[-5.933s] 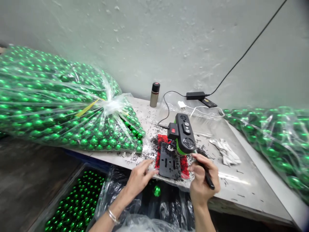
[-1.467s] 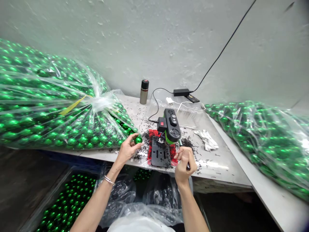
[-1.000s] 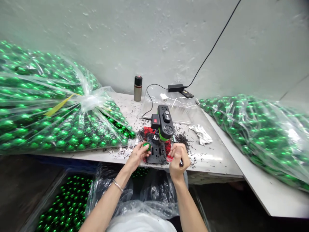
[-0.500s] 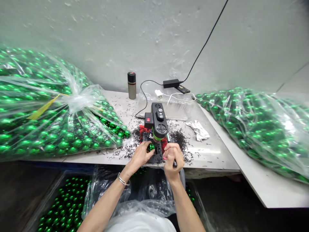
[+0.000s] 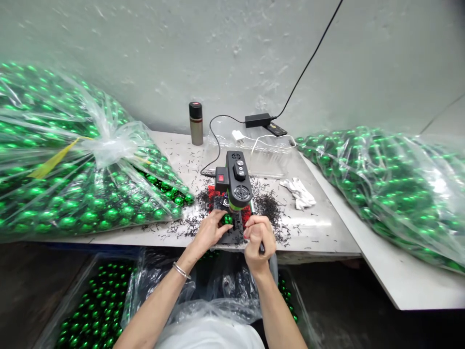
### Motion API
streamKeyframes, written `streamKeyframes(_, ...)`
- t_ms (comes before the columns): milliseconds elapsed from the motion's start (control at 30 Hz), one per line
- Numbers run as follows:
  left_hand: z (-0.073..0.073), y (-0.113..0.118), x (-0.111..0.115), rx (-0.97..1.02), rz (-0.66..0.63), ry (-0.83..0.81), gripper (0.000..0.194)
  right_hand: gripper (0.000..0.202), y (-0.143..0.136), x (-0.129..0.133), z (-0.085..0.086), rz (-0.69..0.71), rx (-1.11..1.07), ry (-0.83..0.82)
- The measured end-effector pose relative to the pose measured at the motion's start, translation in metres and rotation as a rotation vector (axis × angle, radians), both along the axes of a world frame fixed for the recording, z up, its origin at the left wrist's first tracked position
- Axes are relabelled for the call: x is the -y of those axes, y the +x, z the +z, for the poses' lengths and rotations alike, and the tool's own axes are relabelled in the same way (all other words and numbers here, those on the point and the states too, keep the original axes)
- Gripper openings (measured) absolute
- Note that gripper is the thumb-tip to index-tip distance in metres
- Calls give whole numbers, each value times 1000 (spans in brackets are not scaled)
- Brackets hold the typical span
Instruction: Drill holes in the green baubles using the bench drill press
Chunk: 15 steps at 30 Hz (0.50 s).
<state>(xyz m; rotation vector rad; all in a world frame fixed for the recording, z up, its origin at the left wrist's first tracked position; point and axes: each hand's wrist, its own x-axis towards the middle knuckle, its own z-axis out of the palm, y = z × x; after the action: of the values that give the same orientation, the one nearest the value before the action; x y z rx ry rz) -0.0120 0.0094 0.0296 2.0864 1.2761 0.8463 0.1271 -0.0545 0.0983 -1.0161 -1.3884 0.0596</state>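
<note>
Thumb and fingers of my left hand (image 5: 210,230) close round a shiny green ball (image 5: 227,219), which sits under the head of a small black bench drill press (image 5: 240,182). My right hand (image 5: 260,240) is wrapped in a fist round the black-gripped lever handle (image 5: 262,248) on the machine's right side. The tool tip is hidden between the drill head and the ball. Dark shavings (image 5: 269,208) lie thick around the machine's base (image 5: 231,236), with red material (image 5: 247,214) beside it.
A large clear bag of green balls (image 5: 119,213) lies on the left, another bag (image 5: 385,194) on the right. Behind stand a bottle (image 5: 196,123), a power adapter (image 5: 258,119) and a clear plastic tray (image 5: 272,169). White gloves (image 5: 298,193) lie right; a bin of balls (image 5: 98,300) is below.
The view has shifted slightly. Both hands keep their grips on the ball and the lever handle; the left thumb and fingers look a little wider round the ball.
</note>
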Motion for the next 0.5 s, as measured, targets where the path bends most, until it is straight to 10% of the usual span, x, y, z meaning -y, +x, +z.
streamKeyframes(500, -15, 8, 6, 67, 44, 191, 30, 28, 6, -6, -46, 7, 58, 103)
